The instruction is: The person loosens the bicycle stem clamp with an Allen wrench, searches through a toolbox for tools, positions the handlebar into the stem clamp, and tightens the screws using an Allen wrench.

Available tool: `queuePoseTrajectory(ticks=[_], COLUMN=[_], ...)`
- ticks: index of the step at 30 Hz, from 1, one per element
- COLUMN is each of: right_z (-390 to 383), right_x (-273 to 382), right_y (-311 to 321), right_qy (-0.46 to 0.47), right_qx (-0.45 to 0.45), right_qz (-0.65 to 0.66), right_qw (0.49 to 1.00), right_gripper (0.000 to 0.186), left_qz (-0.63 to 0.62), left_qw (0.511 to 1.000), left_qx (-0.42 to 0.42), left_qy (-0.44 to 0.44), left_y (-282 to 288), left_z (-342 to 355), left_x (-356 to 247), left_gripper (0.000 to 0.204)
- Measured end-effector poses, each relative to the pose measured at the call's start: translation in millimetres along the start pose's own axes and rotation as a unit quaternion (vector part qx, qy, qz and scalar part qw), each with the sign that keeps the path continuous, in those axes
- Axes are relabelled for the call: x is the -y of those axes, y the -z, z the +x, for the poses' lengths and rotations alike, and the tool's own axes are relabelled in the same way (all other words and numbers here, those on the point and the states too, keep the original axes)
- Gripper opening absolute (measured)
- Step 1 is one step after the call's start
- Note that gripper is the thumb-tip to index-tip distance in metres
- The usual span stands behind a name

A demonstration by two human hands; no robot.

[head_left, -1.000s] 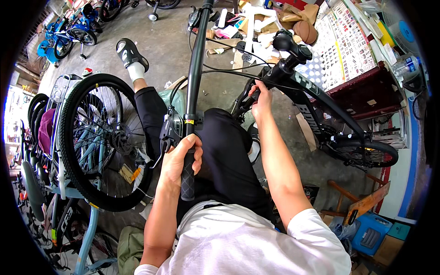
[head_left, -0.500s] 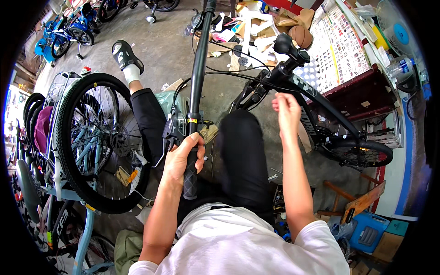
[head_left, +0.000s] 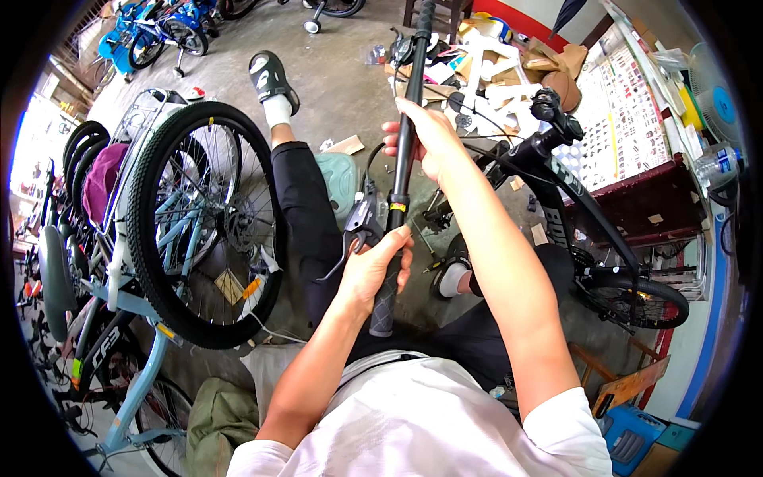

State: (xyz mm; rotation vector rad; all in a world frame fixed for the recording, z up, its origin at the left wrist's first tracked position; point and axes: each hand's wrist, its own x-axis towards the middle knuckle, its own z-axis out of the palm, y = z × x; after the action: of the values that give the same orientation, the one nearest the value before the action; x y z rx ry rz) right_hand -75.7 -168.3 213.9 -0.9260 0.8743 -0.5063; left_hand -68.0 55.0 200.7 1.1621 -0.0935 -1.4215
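Observation:
My left hand [head_left: 377,266] is wrapped around the black patterned grip [head_left: 384,310] at the near end of a long black handlebar [head_left: 400,181], just below its brake and shifter unit [head_left: 364,215]. Farther up the same bar, my right hand [head_left: 424,138] has its fingers closed round the tube. Black cables curve from the bar toward a black bicycle [head_left: 594,213] lying at the right, where the stem [head_left: 550,143] points up and a wheel [head_left: 662,295] rests near the wall. My legs are spread on either side below the bar.
A light blue bicycle [head_left: 143,374] and an upright wheel [head_left: 145,238] crowd the left. Small blue bicycles [head_left: 159,41] stand at the top left. Scattered cardboard and paper [head_left: 485,56] cover the upper floor. A board of small parts [head_left: 616,111], a fan [head_left: 711,87] and a blue case [head_left: 632,437] are at the right.
My right hand has left the area beside the fork and moved up onto the handlebar tube. The bar, with my left hand on it, has shifted right, and my right knee has swung right.

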Motion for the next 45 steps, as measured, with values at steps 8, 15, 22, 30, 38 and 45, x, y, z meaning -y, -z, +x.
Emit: queuePoseTrajectory(ticks=[8, 15, 22, 30, 38, 45], right_z=[17, 28, 36, 32, 55, 48], right_x=[9, 5, -16, -15, -38, -40], right_y=[-21, -24, -12, -25, 2, -9], right_qy=[0.067, 0.048, 0.008, 0.001, -0.03, -0.048], right_qx=[-0.087, -0.03, -0.029, -0.021, 0.0, 0.001], right_qz=[-0.067, -0.004, 0.033, 0.011, 0.007, -0.006], right_qw=[0.992, 0.998, 0.999, 1.0, 1.0, 0.999], right_gripper=[0.013, 0.011, 0.01, 0.014, 0.017, 0.012], left_qz=[0.013, -0.219, 0.031, -0.276, -0.009, -0.372], left_qw=[1.0, 0.963, 1.0, 0.95, 1.0, 0.908], left_qx=[0.005, 0.15, 0.0, 0.131, 0.014, 0.158], left_qy=[-0.021, 0.053, 0.006, 0.058, 0.026, 0.111], left_y=[-12, 3, -3, 7, 7, 16], left_z=[12, 7, -5, -3, -7, -13], left_x=[-12, -12, -17, -5, -7, 16], left_gripper=[0.029, 0.032, 0.033, 0.035, 0.038, 0.035])
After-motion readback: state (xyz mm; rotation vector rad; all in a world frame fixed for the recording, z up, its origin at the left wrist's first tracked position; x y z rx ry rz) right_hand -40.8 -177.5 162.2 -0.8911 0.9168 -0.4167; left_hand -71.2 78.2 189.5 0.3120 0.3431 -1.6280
